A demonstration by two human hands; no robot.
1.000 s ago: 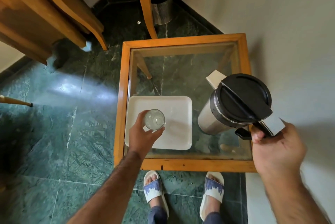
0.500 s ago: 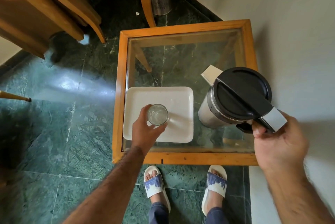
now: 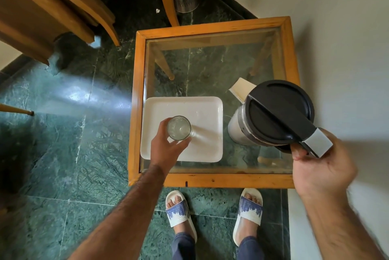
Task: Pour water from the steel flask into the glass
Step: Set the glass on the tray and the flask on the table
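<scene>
The right hand clamps the likely heavy steel flask by its handle, while left hand fingers wrap the fragile, slippery glass.

Steel flask with black lid and handle, held upright above the glass tabletop's right side, clear glass upright on white tray, mouth up, apart from flask

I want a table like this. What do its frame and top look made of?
The table frame looks like orange-toned varnished wood, with visible grain. The top looks like clear glass: the green floor and table legs show through it.
</scene>
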